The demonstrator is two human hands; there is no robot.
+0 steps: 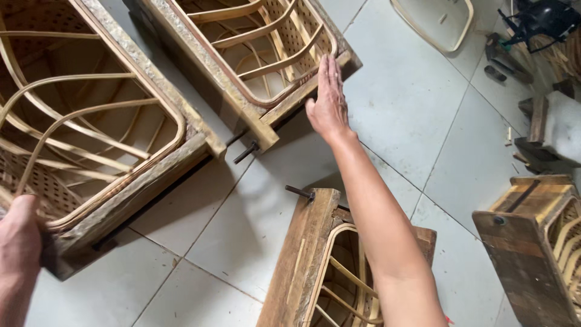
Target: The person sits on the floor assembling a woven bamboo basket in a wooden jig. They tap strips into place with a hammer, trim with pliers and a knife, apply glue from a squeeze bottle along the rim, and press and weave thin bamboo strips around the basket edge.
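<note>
My right hand (328, 100) is stretched forward, fingers flat and together, resting on the near edge of a wooden frame (279, 112) that holds a woven rattan basket (266, 42) with bent cane ribs. My left hand (19, 239) grips the near corner of a larger wooden frame (139, 184) at the left, thumb over the basket's cane rim (109, 197). A third frame with a basket (315, 266) lies below my right forearm.
A dark metal bolt (246, 152) sticks out of the far frame's corner, and another bolt (300, 192) out of the near frame. A fourth wooden frame (526, 242) stands at the right. Tools and wood scraps (514, 42) lie at the top right on the pale floor tiles (411, 109).
</note>
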